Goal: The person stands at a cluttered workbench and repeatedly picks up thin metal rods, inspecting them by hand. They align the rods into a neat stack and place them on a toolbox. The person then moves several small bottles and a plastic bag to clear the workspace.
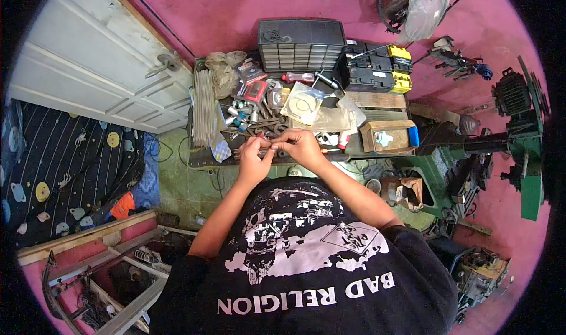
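My left hand point(254, 156) and my right hand point(302, 149) meet over the front edge of a cluttered workbench. Fingers of both are closed in a pinch, tips together. Whatever sits between them is too small and covered to make out. Just beyond the hands lies a heap of metal sockets and tools point(237, 117). A clear plastic packet with a coiled ring inside point(303, 104) rests on the clutter behind my right hand. Beside that hand lies a thin tool with an orange handle point(331, 150).
A black drawer cabinet point(302, 31) stands at the back, beside black-and-yellow cases point(370, 79). An open cardboard box point(387, 127) sits at the bench's right. Green machinery point(530, 187) is far right; a white door point(106, 58) is left. A wooden frame point(138, 296) stands lower left.
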